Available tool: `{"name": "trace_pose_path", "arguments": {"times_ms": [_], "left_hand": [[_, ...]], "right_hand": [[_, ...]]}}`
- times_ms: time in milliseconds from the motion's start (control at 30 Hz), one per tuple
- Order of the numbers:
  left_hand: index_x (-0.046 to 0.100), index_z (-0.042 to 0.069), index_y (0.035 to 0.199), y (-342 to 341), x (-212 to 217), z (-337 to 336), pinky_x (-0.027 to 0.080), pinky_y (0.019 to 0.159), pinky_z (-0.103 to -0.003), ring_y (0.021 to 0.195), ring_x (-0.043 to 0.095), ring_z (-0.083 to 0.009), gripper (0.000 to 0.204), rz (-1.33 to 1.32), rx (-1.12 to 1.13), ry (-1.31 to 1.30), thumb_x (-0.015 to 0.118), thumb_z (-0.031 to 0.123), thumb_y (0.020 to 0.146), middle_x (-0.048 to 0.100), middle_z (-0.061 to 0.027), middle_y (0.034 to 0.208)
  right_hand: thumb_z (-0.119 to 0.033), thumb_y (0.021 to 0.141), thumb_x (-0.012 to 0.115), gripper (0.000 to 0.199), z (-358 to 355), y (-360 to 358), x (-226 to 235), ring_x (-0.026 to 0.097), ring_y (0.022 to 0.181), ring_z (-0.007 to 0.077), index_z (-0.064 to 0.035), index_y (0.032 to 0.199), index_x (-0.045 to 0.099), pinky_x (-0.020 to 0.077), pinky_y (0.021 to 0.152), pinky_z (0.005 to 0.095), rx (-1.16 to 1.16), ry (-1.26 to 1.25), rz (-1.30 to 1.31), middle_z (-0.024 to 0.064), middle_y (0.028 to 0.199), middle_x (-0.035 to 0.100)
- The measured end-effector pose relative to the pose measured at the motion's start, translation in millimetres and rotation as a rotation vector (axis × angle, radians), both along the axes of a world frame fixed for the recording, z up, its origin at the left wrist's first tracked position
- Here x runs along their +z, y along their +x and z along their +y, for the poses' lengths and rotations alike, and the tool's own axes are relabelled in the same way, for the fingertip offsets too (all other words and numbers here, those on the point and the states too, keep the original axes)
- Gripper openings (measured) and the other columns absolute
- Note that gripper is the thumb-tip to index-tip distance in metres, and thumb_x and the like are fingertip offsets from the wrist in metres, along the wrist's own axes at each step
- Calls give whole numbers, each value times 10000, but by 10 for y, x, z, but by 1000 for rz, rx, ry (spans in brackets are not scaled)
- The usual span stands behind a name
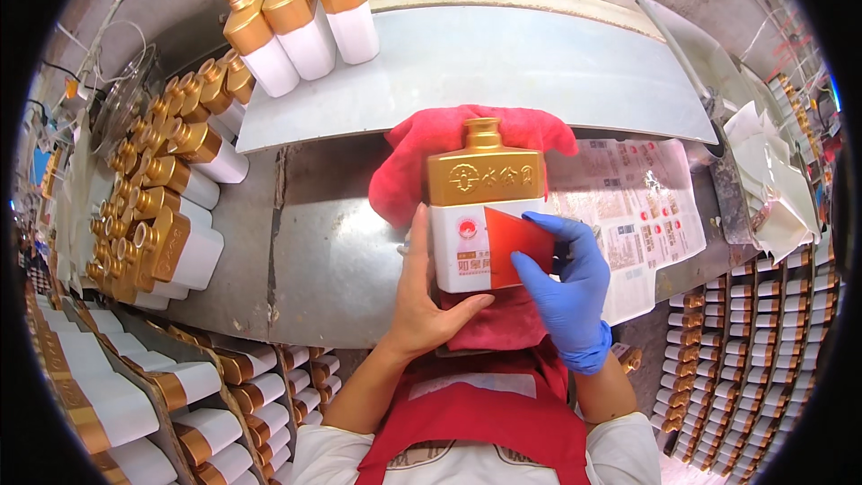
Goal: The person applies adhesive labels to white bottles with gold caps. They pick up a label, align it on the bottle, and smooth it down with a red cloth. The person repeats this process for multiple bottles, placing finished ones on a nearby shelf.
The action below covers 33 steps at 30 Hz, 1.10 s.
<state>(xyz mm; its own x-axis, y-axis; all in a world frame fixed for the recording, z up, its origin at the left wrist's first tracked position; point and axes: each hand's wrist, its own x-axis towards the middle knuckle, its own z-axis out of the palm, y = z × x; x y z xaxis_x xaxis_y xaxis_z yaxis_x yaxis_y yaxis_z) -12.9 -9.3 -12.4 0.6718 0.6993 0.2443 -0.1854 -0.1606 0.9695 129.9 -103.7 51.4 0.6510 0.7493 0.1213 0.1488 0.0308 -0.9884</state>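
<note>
A square-shouldered bottle (485, 178), gold above and white below, lies on a pink-red cloth (400, 166) in front of me. My bare left hand (422, 305) grips its lower left side, thumb across the bottom edge. A red printed decal (468, 229) shows on the white face, with more print below it. In my right hand (575, 278), gloved in blue, a flat orange-red scraper (519, 244) is pinched between thumb and fingers. It lies over the right part of the white face and hides what is beneath.
Decal sheets (642, 216) lie right of the cloth. Three similar bottles (305, 22) stand on the pale board (503, 63) at the back. More bottles (180, 242) crowd the table's left side. Racks of bottles (745, 350) flank me below. White paper (772, 171) sits far right.
</note>
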Motion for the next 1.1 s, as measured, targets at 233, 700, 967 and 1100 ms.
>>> {"name": "trace_pose_path", "arguments": {"times_ms": [233, 700, 967, 1100], "left_hand": [[48, -11, 1503, -15, 148, 51, 396, 1057, -364, 1285, 437, -249, 908, -144, -55, -358, 652, -53, 827, 349, -177, 1419], [180, -35, 1474, 45, 198, 31, 375, 1066, -375, 1304, 415, -246, 799, -121, 46, -393, 612, -112, 806, 354, -179, 1440], [76, -3, 1503, -66, 49, 149, 334, 1092, -404, 1340, 381, -305, 702, -354, -109, -615, 504, 144, 966, 329, -183, 1471], [114, -8, 1500, -96, 75, 127, 365, 1075, -397, 1328, 405, -269, 824, -258, -68, -601, 568, 366, 922, 299, -176, 1492]], "right_hand": [[50, 779, 669, 421, -197, 512, 143, 585, 999, 148, 11, 1182, 552, 504, 863, 286, -294, 164, 113, 73, 1115, 592], [-7, 804, 698, 348, -220, 215, -158, 644, 891, 176, -65, 1141, 631, 518, 798, 292, -415, -62, -145, 72, 1047, 654], [-30, 741, 666, 344, 90, -208, -101, 621, 782, 212, -159, 1060, 675, 512, 689, 316, 258, 124, -1056, 23, 866, 637], [-55, 712, 677, 303, -130, -71, 13, 616, 749, 207, -154, 999, 676, 510, 682, 339, 552, 45, -908, -6, 821, 640]]}}
